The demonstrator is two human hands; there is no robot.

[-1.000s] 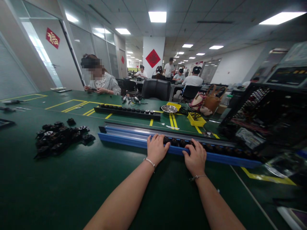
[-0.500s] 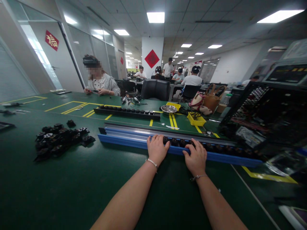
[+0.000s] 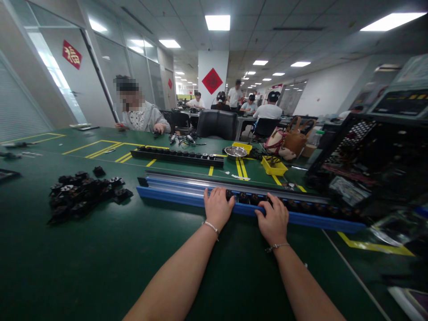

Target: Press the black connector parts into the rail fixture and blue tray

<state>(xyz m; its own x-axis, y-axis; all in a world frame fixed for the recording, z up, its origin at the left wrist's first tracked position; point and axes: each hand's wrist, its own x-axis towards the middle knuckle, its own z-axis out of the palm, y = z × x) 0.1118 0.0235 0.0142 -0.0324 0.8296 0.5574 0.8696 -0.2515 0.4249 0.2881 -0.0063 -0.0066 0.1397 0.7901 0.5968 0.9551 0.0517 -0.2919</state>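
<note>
A long channel with blue sides [image 3: 170, 197] lies across the table in front of me, its inside silvery on the left. Small round black parts [image 3: 254, 199] sit in a row along its right half. My left hand [image 3: 218, 208] is closed over the near blue side, fingertips inside the channel beside the leftmost visible black part. Further right, my right hand [image 3: 274, 218] grips the same side, thumb in front and fingers reaching over among the black parts. What lies under the fingertips is hidden.
A pile of black parts [image 3: 83, 194] lies at left. Beyond the channel are a second black rail [image 3: 177, 157] holding round parts, a metal bowl [image 3: 236, 152] and a yellow tray [image 3: 274, 166]. An open black case [image 3: 351, 156] stands at right. A co-worker [image 3: 140, 116] sits across the table.
My left hand has shifted very slightly to the left along the channel; my right hand stays put. The co-worker's hands have moved apart and one now rests at the table.
</note>
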